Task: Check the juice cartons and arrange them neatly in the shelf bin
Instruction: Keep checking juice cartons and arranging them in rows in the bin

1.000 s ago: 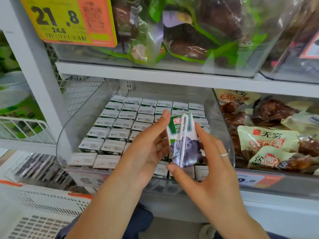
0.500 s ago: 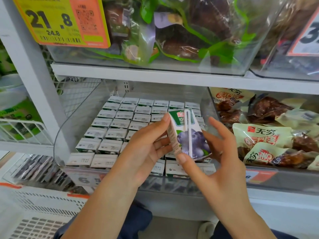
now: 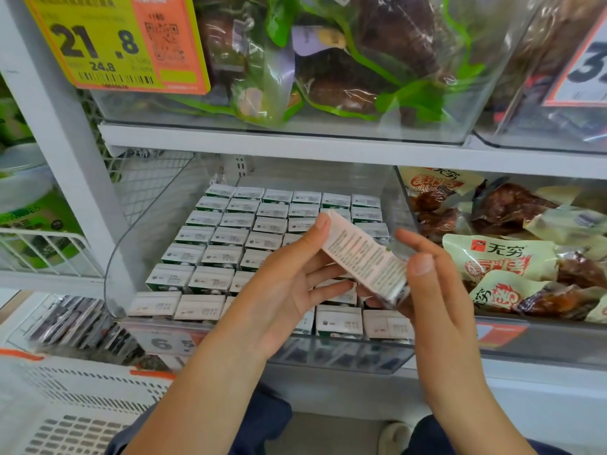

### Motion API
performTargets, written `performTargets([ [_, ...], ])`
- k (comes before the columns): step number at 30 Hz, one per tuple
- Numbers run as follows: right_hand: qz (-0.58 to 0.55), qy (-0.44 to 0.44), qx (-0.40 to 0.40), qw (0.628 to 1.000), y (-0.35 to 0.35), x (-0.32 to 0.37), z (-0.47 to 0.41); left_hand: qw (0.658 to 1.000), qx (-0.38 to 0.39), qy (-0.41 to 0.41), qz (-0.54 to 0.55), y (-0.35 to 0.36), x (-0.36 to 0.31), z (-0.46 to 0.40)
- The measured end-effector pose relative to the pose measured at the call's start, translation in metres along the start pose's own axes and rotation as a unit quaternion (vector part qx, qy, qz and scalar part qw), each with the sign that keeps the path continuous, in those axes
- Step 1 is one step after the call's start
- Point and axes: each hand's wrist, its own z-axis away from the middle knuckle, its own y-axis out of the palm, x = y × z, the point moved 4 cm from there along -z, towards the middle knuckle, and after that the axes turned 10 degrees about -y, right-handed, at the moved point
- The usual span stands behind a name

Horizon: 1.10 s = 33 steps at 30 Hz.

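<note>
Checking step in hand: one juice carton (image 3: 364, 256) held tilted in front of the shelf bin (image 3: 138, 231), printed side panel up. Left hand (image 3: 289, 290) pinches its upper end with thumb and fingers; right hand (image 3: 427, 290) pinches the lower end. Next likely: finish reading, turn it upright, slot it among the carton rows (image 3: 230, 238); free gap hidden behind hands. Snack packs (image 3: 502, 257) in neighbouring bin right, price tag (image 3: 115, 41) above, white crate (image 3: 65, 405) lower left. Bin's front lip could snag.
</note>
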Motion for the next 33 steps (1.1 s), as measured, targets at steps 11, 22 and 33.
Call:
performTargets([
  [11, -0.089, 0.091, -0.006, 0.992, -0.009, -0.003, -0.01, 0.994, 0.088, 0.03, -0.052, 0.002, -0.009, 0.008],
  [22, -0.085, 0.077, 0.059, 0.992, 0.002, 0.003, -0.006, 0.998, -0.011, 0.016, 0.055, -0.007, -0.007, 0.003],
  [33, -0.057, 0.041, 0.003, 0.998, -0.005, 0.008, -0.009, 0.998, -0.04, -0.019, -0.051, -0.005, 0.0, 0.002],
])
